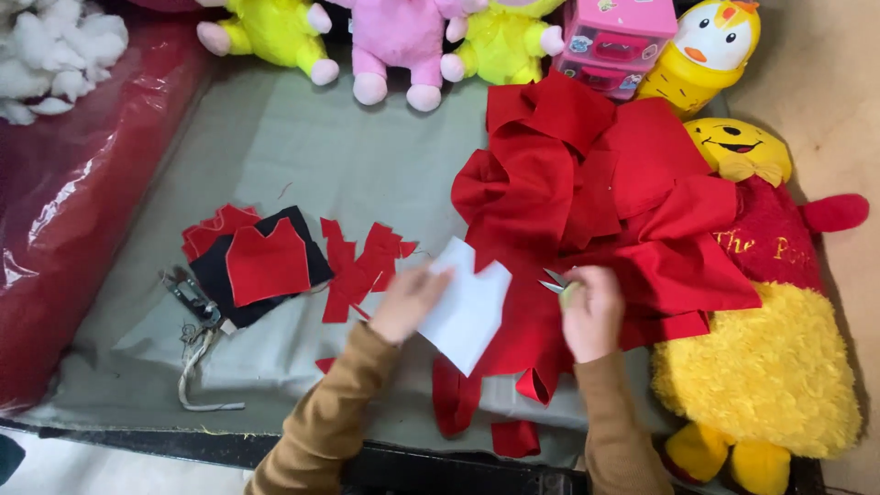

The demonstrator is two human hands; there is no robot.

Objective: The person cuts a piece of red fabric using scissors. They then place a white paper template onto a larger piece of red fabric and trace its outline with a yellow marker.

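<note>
Left hand (408, 301) flat and spread on the white paper pattern (467, 307), fingers pressing down rather than gripping, apparently to pin the sheet against the red cloth (587, 202) so neither slips. Right hand (591, 312) curled shut round the scissors (555, 281), blades poking out toward the pattern's right edge, tips just beside the paper, angled as if to follow its outline. Pattern lying on the lower left part of the red cloth, partly over the grey bench (302, 147) covering. Cloth itself heaped and folded up away from the pattern, loose bulk pushed aside, seemingly to leave one flat layer beneath the sheet. Left of the pattern, small red scraps (362, 266) scattered close by; farther left, a cut red vest-shaped piece (266, 264) stacked on a black piece (220, 270), kept apart from the scraps. Small snips (191, 295) with a cord just left of that stack. Right of the cloth, a yellow and red stuffed toy (765, 302); beyond the cloth, pink and yellow plush toys (403, 37) and a pink plastic box (616, 41) lined along the far edge.
</note>
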